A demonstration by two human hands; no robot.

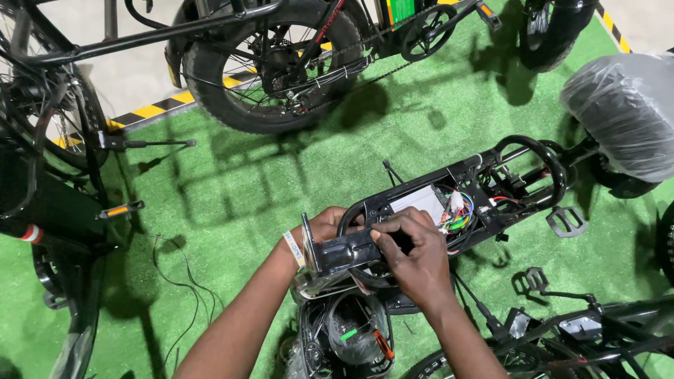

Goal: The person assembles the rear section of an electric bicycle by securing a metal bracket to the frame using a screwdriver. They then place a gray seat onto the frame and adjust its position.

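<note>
Head view: two hands meet over one black bike frame (pixel 491 184) lying on the green turf (pixel 267 189), its open housing showing one grey controller box (pixel 419 201) and one bundle of coloured wires (pixel 456 213). The right hand (pixel 414 254) arches palm down, fingers curled and gripping one dark bracket part (pixel 344 253) at the frame's front end. The left hand (pixel 324 226), with one wristband (pixel 293 248), clasps the same part from behind. Two loose pedals (pixel 566 221) lie right of the frame; one fat-tyred wheel (pixel 277 67) stands above.
</note>
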